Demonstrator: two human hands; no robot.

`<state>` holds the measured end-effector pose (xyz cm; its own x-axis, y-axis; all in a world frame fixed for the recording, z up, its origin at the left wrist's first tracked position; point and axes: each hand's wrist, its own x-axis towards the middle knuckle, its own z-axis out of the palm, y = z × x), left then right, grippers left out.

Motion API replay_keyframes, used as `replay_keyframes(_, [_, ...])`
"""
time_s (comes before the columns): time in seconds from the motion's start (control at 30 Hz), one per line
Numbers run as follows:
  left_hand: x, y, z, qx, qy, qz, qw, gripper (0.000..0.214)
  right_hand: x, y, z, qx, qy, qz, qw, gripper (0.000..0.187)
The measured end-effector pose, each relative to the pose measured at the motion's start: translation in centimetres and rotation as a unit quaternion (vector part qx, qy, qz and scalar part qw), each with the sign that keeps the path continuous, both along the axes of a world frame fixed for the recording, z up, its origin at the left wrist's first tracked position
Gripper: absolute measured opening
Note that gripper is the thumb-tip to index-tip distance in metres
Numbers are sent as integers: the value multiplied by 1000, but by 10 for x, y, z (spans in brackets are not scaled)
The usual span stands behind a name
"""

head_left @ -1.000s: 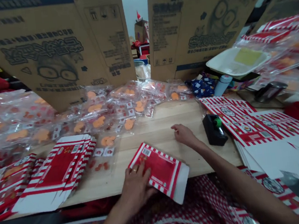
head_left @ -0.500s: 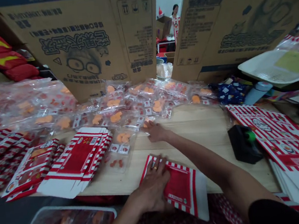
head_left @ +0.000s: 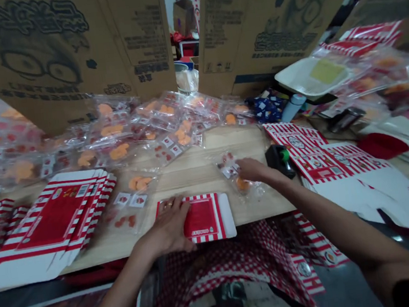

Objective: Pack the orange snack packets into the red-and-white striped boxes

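Note:
My left hand lies flat, fingers spread, on a flattened red-and-white striped box at the near edge of the wooden table. My right hand rests on a clear plastic packet holding orange and red pieces; its fingers are curled onto the packet. The packet sits on the table to the right of the flat box.
Several more clear packets lie spread along the table's back. A stack of flat striped boxes sits left, unfolded striped sheets right, and a black tape dispenser by my right hand. Big cardboard cartons stand behind. A white tray at the right.
My right hand reached to the packets at the back and has come back right with one packet. My left hand has stayed on the flat box, which now lies straighter.

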<state>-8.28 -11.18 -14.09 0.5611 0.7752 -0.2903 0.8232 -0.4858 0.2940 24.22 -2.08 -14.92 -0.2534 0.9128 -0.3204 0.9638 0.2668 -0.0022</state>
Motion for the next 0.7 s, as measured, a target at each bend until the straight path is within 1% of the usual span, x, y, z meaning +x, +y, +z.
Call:
replay_keyframes(0.07, [2, 2, 8, -1, 11, -9, 1000, 97, 7, 20, 5, 9, 12, 16, 1000, 68])
replay_keyframes(0.13, [5, 3, 16, -9, 21, -19, 1000, 93, 6, 39, 4, 5, 20, 45, 999, 89])
replay_keyframes(0.2, [9, 6, 21, -15, 32, -17, 999, 96, -3, 56, -1, -15, 24, 74, 997, 95])
replay_keyframes(0.27, [12, 10, 21, -22, 48, 3, 999, 101, -14, 71, -9, -35, 23, 84, 996, 93])
replay_keyframes(0.3, [12, 12, 19, -23, 55, 18, 998, 103, -17, 76, -12, -42, 18, 78, 996, 92])
replay_keyframes(0.37, [12, 15, 14, -14, 59, 52, 997, 109, -19, 84, -16, -49, 5, 50, 998, 89])
replay_keyframes(0.43, [10, 16, 7, 3, 53, 77, 996, 117, -12, 85, -15, -58, -7, 12, 998, 81])
replay_keyframes(0.53, [10, 15, -4, 9, 41, 77, 996, 128, 11, 78, -11, -102, -9, -50, 993, 58])
replay_keyframes(0.63, [14, 17, -14, -3, 36, 65, 997, 133, 36, 61, -6, -150, 17, -102, 983, 35])
replay_keyframes(0.7, [18, 20, -18, -9, 35, 53, 998, 134, 50, 47, -3, -151, 39, -128, 979, 26])
